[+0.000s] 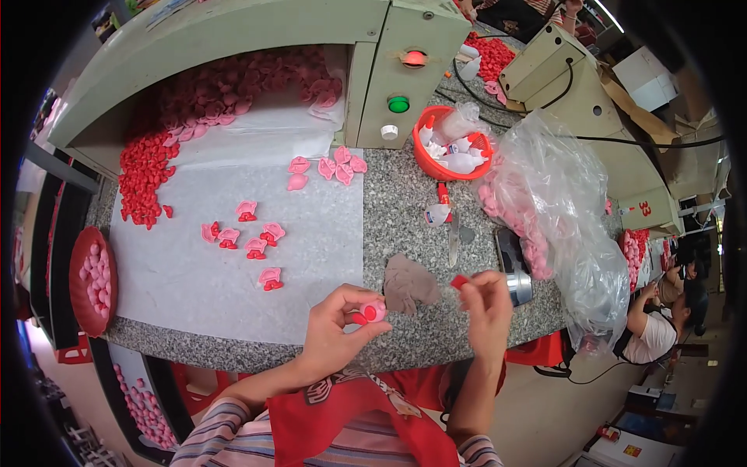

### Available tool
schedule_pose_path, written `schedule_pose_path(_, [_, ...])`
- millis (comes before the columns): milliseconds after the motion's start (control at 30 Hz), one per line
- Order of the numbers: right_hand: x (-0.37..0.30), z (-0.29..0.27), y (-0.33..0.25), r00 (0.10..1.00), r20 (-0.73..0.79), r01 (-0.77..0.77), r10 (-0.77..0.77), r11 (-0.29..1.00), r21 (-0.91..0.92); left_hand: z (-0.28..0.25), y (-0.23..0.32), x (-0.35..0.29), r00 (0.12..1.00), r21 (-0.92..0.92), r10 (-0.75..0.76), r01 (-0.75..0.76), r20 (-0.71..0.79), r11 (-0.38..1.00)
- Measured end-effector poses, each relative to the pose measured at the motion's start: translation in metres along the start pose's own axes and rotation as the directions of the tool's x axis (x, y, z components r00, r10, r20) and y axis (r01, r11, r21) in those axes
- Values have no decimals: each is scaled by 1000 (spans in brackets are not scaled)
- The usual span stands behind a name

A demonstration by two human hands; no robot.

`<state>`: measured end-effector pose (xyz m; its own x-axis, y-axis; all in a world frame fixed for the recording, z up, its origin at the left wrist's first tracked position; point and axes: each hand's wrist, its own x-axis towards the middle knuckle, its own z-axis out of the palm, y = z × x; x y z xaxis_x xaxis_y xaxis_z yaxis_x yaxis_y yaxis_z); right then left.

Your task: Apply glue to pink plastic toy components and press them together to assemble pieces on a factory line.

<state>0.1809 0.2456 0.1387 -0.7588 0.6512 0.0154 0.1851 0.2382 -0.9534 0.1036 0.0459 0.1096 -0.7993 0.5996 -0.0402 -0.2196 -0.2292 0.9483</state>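
Note:
My left hand [336, 327] pinches a small pink and red moulded piece [374, 311] between thumb and fingertips, above the table's front edge. To the right, my right hand [489, 307] is closed on a small red piece [460, 281]; its exact kind is hard to make out. The hands are apart, with a crumpled grey-brown cloth [410, 284] on the table between and just beyond them. Farther left, several joined pink and red pieces [256, 247] lie on a white sheet [179, 288]. Loose pink shell-like pieces [343, 166] are at the sheet's far right.
Heaped red pieces [144, 179] lie beside a pale green machine [376, 74] with pink pieces inside. A red basket [420, 159] holds white bottles. Near it are a knife [454, 245], a metal container [517, 286] and a large clear bag [576, 202]. Another person [657, 331] sits at right.

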Motion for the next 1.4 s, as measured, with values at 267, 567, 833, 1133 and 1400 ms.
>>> schedule_pose_path(267, [-37, 63, -26, 939, 339, -169, 58, 936, 308, -3, 3, -3, 978, 263, 210, -199, -15, 944])
schedule_pose_path(567, [-14, 44, -23, 999, 25, -31, 25, 963, 268, -3, 5, -6, 994, -50, 47, -42, 99, 998])
schedule_pose_path(833, [-1, 45, -2, 993, -118, -6, 9, 1000, 31, -3, 13, -5, 984, -120, 89, -71, 156, 990])
schedule_pose_path(1133, [-29, 50, -23, 942, 335, -209, 34, 840, 500, -9, 9, 1, 973, -152, -201, 217, 110, 964])
schedule_pose_path(1400, [-46, 73, -30, 961, 143, 221, -236, 968, 116, 0, 8, -8, 999, 4, -24, 24, -41, 1000])
